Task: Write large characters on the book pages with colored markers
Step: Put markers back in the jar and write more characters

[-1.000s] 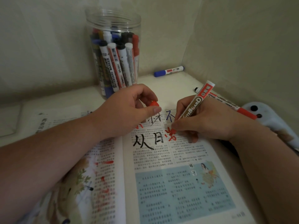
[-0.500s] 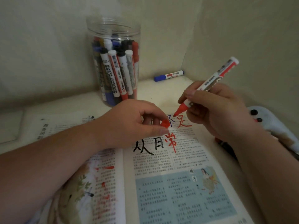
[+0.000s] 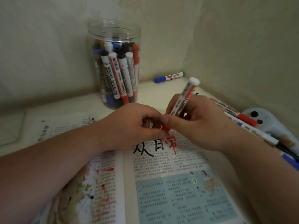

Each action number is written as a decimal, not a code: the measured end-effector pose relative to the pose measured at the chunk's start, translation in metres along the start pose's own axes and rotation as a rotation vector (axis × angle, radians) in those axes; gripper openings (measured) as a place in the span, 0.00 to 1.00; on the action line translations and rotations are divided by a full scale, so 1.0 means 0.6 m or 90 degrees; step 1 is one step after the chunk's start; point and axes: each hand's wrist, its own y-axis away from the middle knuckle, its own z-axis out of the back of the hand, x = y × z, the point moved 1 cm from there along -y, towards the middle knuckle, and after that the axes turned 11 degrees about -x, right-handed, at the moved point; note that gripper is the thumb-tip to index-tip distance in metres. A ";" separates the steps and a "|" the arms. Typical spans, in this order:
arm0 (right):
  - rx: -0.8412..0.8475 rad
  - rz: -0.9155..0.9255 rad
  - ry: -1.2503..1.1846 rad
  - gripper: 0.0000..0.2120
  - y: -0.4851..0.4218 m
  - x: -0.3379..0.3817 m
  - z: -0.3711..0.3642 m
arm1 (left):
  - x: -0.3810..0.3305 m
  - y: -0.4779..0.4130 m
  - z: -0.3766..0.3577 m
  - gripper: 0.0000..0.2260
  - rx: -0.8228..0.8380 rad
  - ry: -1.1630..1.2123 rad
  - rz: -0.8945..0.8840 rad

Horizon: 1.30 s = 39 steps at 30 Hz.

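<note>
An open book (image 3: 169, 191) lies in front of me with large black characters and one red character (image 3: 172, 143) drawn across the top of its right page. My right hand (image 3: 199, 125) grips a red whiteboard marker (image 3: 184, 99), tip pointing down and left. My left hand (image 3: 134, 125) pinches the red cap (image 3: 165, 128) between thumb and fingers, right at the marker's tip. The two hands touch above the page. Whether the cap sits fully on the tip is hidden by the fingers.
A clear plastic jar (image 3: 114, 65) with several markers stands behind the book. A blue-capped marker (image 3: 169, 77) lies by the back wall. Several loose markers (image 3: 239, 117) lie at the right beside a pale soft toy (image 3: 265, 122). Walls close in behind and to the right.
The right hand finished the red character, lifted the marker off the page, then brought its tip down to the cap in the left hand. The left hand shifted slightly right.
</note>
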 end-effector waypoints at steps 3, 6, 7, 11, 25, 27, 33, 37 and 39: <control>0.025 0.003 0.037 0.08 0.001 0.002 -0.006 | 0.002 0.000 0.000 0.02 0.007 0.000 -0.006; -0.092 0.030 -0.043 0.11 0.000 0.006 0.003 | 0.001 -0.001 0.001 0.04 0.008 -0.004 -0.001; -0.139 0.044 -0.104 0.14 0.000 0.006 0.006 | 0.002 -0.001 0.000 0.04 0.006 -0.011 0.002; -0.243 0.132 -0.204 0.21 -0.001 0.013 0.008 | 0.003 -0.003 -0.002 0.03 0.000 -0.036 0.000; -0.279 0.162 -0.120 0.19 0.006 0.019 -0.020 | -0.001 0.002 0.001 0.07 -0.024 -0.024 -0.035; -0.249 0.138 -0.088 0.24 0.006 0.015 -0.018 | 0.002 0.001 -0.003 0.04 -0.043 -0.033 -0.036; -0.187 0.007 -0.066 0.39 0.006 0.004 -0.013 | -0.024 0.009 0.047 0.04 -0.475 -0.093 -0.252; -0.209 -0.041 0.001 0.36 0.002 0.009 -0.016 | -0.025 -0.002 0.111 0.15 -0.800 -0.060 -0.210; -0.211 -0.016 0.019 0.23 0.002 0.016 -0.014 | -0.011 -0.009 0.122 0.22 -0.852 -0.021 -0.102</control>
